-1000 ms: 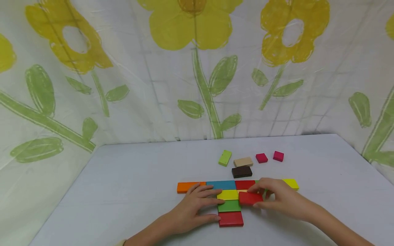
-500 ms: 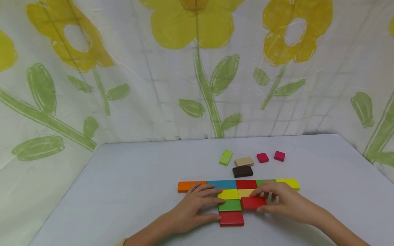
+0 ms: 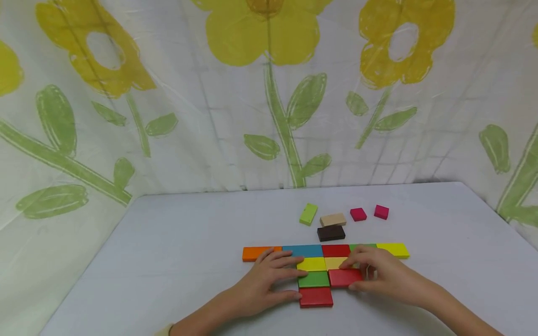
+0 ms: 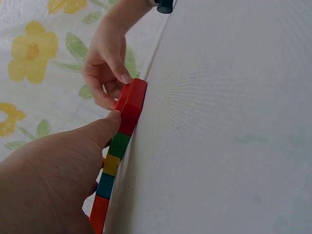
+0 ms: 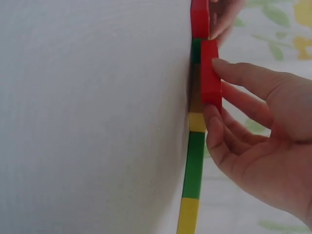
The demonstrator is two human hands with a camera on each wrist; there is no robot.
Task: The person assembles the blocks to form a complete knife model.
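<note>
In the head view, my right hand pinches a red block between thumb and fingers. That block lies beside a green block, just below a pale yellow block. Whether it touches the table I cannot tell. My left hand has its fingers spread, their tips touching the left side of a short stack: yellow block, green block, second red block. In the right wrist view, the held red block stands out slightly from the row.
A row of orange, blue, dark red, green and yellow blocks runs across behind. Farther back lie a lime block, a tan block, a dark brown block and two pink blocks.
My right hand has brought the red block slightly right and toward me, off the pale yellow block, and it now lies flatter. The left hand stays in place.
</note>
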